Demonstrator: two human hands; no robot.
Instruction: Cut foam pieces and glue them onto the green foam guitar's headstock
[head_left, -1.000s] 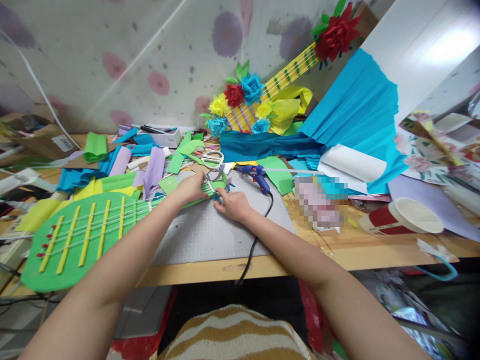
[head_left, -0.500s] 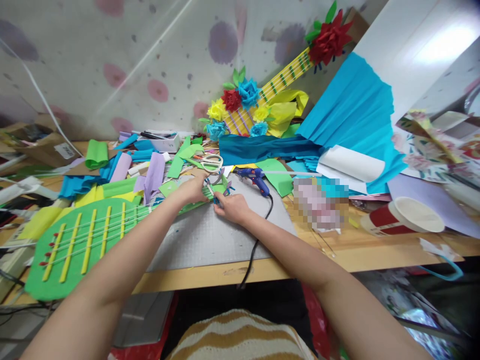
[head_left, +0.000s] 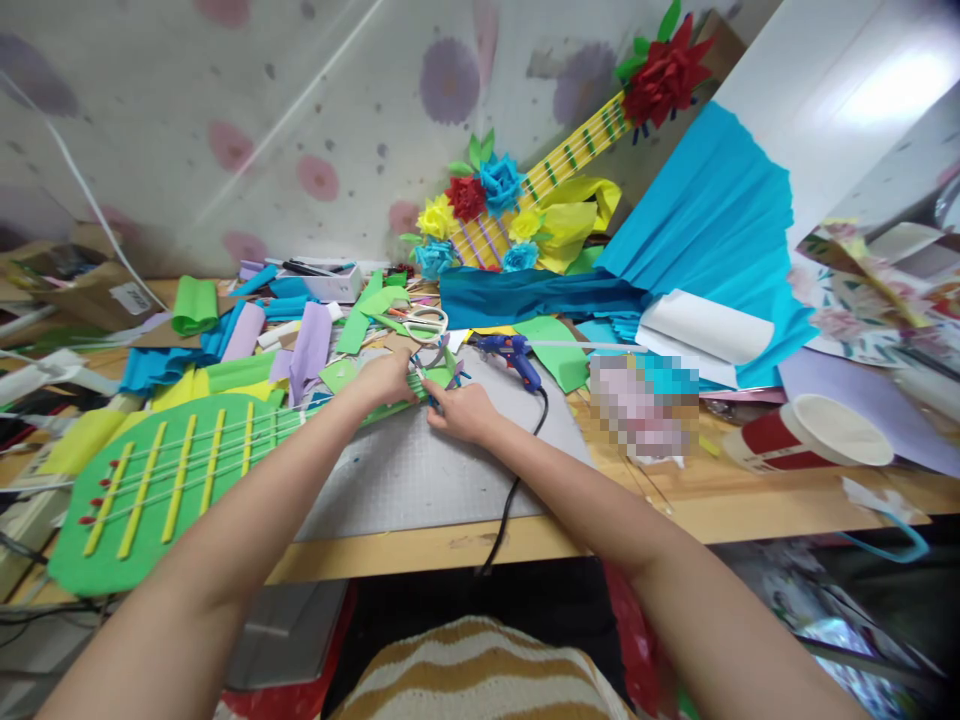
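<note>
A green guitar-shaped craft (head_left: 161, 480) with yellow strips and pale strings lies across the left of the table, its neck reaching to mid-table. My left hand (head_left: 388, 380) is closed around the far end of that neck. Close beside it, my right hand (head_left: 459, 411) has its fingers pressed together at the neck's tip, where small blue and purple pieces show; what exactly it pinches is too small to make out. Scissors (head_left: 425, 322) with white handles lie just beyond both hands. To their right rests a blue glue gun (head_left: 513, 358) with a black cord.
A yellow paper guitar (head_left: 574, 148) with flowers leans on the back wall. Blue crepe paper (head_left: 705, 220) stands at the right, above a tilted paper cup (head_left: 810, 432). Coloured paper rolls (head_left: 195, 306) and a white box (head_left: 334, 284) fill the back left. A grey mat (head_left: 390, 475) lies beneath my hands.
The view has shifted very slightly. My hands remain at the neck's end, with the right fingers moved a little closer to the left hand.
</note>
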